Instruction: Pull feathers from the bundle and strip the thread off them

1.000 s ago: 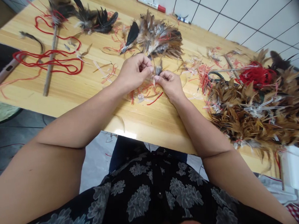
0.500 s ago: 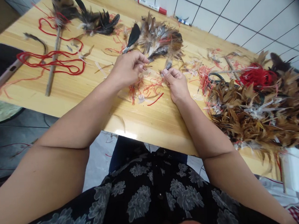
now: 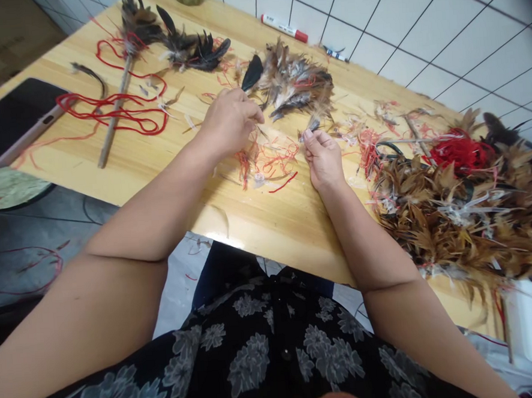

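Observation:
My right hand [image 3: 322,158] pinches a small grey-brown feather [image 3: 312,126] between its fingertips, just above the pale wooden table [image 3: 258,223]. My left hand [image 3: 229,122] hangs a little to its left, fingers drawn together; anything thin in them is too small to tell. Below my hands lies a tangle of red thread [image 3: 268,160] with feather scraps. Just beyond my hands sits a cluster of brown and grey feathers [image 3: 295,83], and a black feather [image 3: 252,74] lies at its left end.
A large heap of brown feathers [image 3: 456,211] with a red yarn bundle [image 3: 459,151] lies at the right. Red cord loops [image 3: 125,108] surround a wooden stick [image 3: 115,118] at the left. A dark tablet [image 3: 17,115] sits at the left edge. A marker [image 3: 285,28] lies against the tiled wall [image 3: 441,50].
My hands have moved apart, the right going right and the left drawing back from it. The right hand now shows a small feather at its fingertips. The view has shifted slightly.

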`<state>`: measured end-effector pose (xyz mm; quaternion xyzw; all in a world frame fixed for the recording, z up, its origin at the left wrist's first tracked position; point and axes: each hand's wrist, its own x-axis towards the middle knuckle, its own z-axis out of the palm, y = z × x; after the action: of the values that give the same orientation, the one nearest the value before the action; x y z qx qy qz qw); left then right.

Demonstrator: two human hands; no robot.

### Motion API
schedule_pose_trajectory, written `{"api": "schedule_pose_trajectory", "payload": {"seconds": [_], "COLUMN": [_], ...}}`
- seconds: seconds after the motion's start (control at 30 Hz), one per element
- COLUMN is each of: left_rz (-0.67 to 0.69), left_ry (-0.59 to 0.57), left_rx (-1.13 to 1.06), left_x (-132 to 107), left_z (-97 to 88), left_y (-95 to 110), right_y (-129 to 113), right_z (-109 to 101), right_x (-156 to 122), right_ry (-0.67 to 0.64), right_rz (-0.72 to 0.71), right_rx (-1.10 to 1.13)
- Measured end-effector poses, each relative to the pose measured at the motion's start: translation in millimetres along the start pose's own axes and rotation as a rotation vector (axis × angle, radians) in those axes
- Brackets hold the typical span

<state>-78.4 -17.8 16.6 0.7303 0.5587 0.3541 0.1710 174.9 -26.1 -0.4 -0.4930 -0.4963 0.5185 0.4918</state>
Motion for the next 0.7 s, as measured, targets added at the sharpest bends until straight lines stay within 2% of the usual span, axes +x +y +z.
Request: {"api": "schedule_pose_trajectory", "payload": {"seconds": [0.13,0.33,0.57,0.7], "left_rz": [-0.055,-0.003,-0.051,-0.001], "left_ry": [-0.033,-0.111,0.087,0.01], "left_rx": [-0.054,0.117,-0.055,-0.011], "left_x": [3,10,17,14], "left_z": [16.8,31.5,21.7,17.0], "left_y": [7,-5,-15,-10], "right_y": [0,2,-4,2], "right_z": [1,4,8,7], "right_x": [-2,-4,-8,-6], "right_ry": [-0.044,-0.08,-0.046,-0.061], "right_rz": [-0.039,-0.095,-0.014,-0.049], "right_rx": [-0.049,-0.059,-0.066,-0.084]}}
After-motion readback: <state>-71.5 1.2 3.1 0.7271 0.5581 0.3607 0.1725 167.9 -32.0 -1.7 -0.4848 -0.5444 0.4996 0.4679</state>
